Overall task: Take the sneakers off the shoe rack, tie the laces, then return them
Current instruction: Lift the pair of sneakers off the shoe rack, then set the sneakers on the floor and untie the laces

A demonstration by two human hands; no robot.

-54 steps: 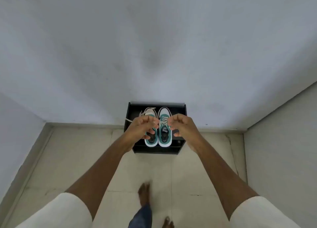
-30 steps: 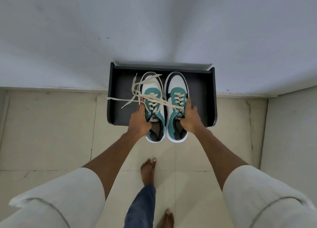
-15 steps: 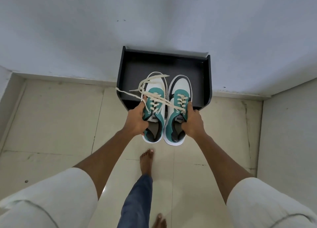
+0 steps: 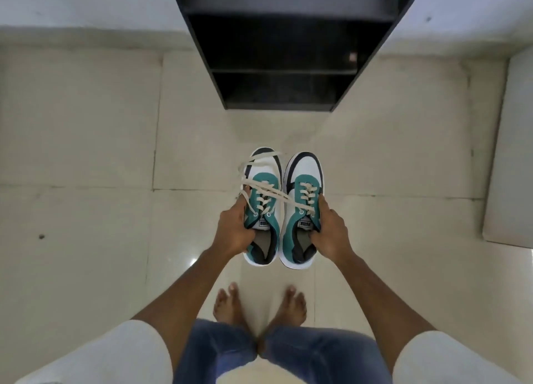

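Teal-and-white leather sneakers point(image 4: 284, 207) hang above the beige floor tiles point(image 4: 86, 152), the left hand point(image 4: 235, 233) and right hand point(image 4: 330, 233) each clasping one, clear of the black shoe rack point(image 4: 207, 51). Removal seems done; next, tie the loose cream laces point(image 4: 259, 186).

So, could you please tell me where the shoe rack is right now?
In the head view, the black shoe rack stands against the wall at top centre, beyond the teal-and-white sneakers held in front of it in the left hand and right hand.

Soft even daylight, wide-angle edge distortion
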